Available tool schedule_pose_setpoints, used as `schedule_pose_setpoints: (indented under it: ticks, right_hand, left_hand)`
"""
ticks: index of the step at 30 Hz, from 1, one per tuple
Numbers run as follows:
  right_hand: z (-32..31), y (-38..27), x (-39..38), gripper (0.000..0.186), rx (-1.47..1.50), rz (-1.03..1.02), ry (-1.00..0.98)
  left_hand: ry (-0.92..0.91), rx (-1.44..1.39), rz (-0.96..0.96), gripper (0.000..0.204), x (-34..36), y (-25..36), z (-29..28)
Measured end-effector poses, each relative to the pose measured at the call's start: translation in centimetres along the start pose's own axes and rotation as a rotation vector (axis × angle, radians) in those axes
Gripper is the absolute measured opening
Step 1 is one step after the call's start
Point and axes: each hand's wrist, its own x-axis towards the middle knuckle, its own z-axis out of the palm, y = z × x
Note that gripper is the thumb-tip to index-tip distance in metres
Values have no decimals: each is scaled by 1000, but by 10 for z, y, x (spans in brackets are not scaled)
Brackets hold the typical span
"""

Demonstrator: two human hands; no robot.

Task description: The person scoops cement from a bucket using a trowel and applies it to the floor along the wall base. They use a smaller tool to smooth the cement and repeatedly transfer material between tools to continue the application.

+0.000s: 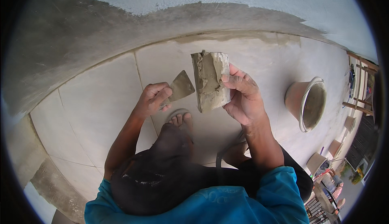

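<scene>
My left hand grips a small metal putty knife by its handle, its flat blade angled up and to the right. Just right of the blade, my right hand holds an oblong piece by its right side, thumb on the upper face, which is coated with thick, uneven grey mortar. Both tools are raised above the pale tiled floor, with a small visible gap between blade and piece.
A bucket with a grey-smeared interior stands to my right. The partly painted wall runs across the top. My bare foot is below my hands. Farther right are wooden frames, more buckets and another person.
</scene>
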Motion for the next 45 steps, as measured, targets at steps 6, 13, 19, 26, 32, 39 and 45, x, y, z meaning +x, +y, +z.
schedule_pose_setpoints:
  ticks: [6, 13, 19, 26, 32, 39, 45]
  right_hand:
    - [-74, -2, 30, 50, -408, -294, 312]
    - [-135, 21, 114, 40, -1792, -1259, 464]
    - [-165, 40, 155, 39, -2319, -1368, 338]
    - [-130, 41, 148, 38, -2479, -982, 354]
    - [-84, 29, 125, 22, -2021, -531, 619]
    - [-98, 30, 148, 24, -1931, -688, 946]
    - [-91, 72, 171, 22, -1856, -1013, 715]
  left_hand:
    - [94, -33, -173, 38, -4, -9, -3]
    - [16, 56, -284, 39, -2, -17, 6]
    - [8, 16, -295, 39, -4, -31, 2]
    - [100, 0, -267, 39, 10, -22, 6]
    - [405, -180, -51, 34, -1, -42, -11]
    - [790, -299, 13, 30, -37, -72, -73]
    - [904, -314, 7, 32, -52, -88, -84]
